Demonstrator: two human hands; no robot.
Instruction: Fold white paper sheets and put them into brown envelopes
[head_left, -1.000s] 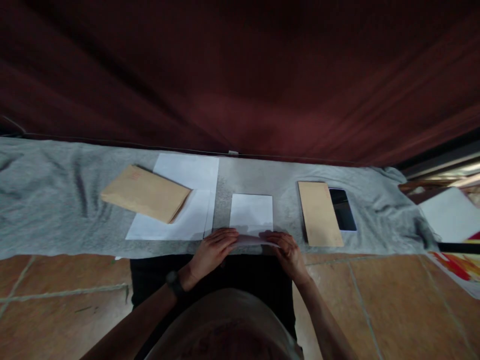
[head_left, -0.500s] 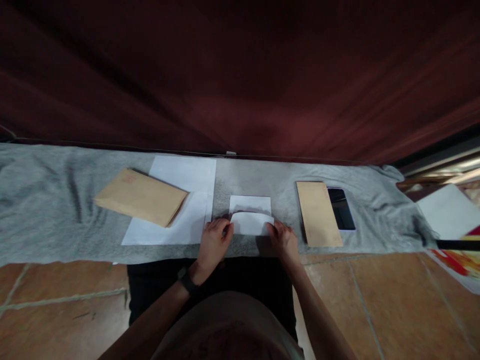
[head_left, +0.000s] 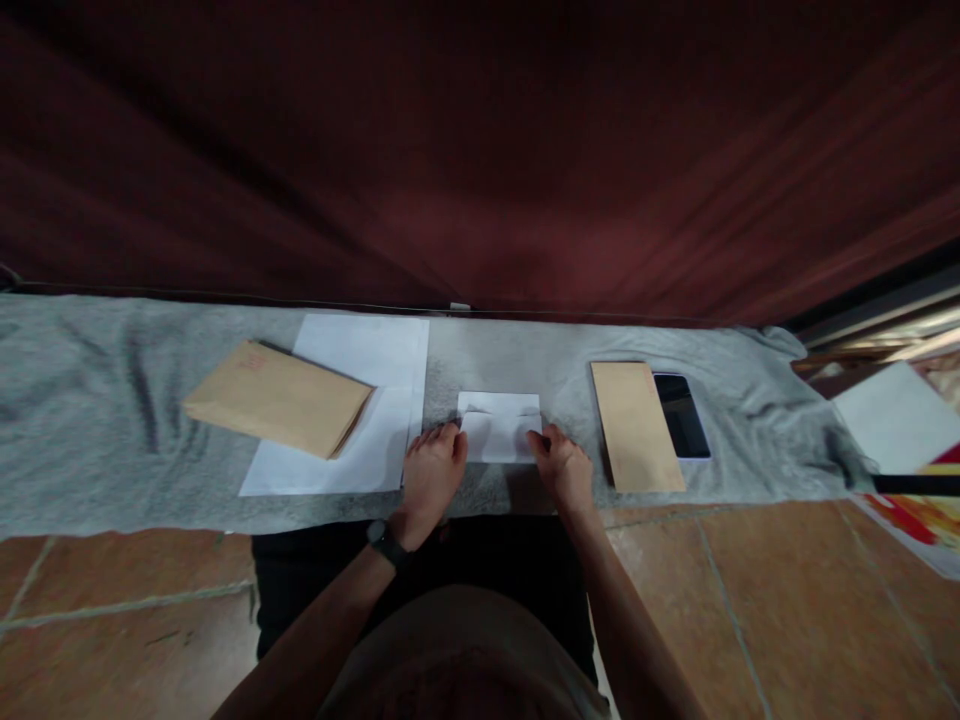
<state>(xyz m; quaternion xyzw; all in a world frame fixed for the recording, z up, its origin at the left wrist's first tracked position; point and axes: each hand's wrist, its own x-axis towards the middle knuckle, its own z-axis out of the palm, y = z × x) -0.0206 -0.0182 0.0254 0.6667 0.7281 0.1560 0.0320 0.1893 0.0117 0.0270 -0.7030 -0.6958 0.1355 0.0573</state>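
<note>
A small white sheet of paper (head_left: 501, 440) lies in front of me on grey cloth, with its near part folded up and over the far part. My left hand (head_left: 433, 470) grips the left edge of the fold between thumb and curled fingers. On the opposite edge, my right hand (head_left: 562, 466) has its thumb on the paper and its fingers bent around the side. A strip of the sheet's lower layer shows beyond the folded flap.
Left of the sheet, a stack of brown envelopes (head_left: 281, 398) rests on large white paper (head_left: 360, 345). To the right, a single brown envelope (head_left: 637, 428) partly covers a phone (head_left: 681, 415). The grey cloth (head_left: 517, 350) runs along a dark red curtain (head_left: 480, 200).
The raised flap of the white sheet has come down flatter and farther away from me. Both thumbs have shifted slightly forward with it.
</note>
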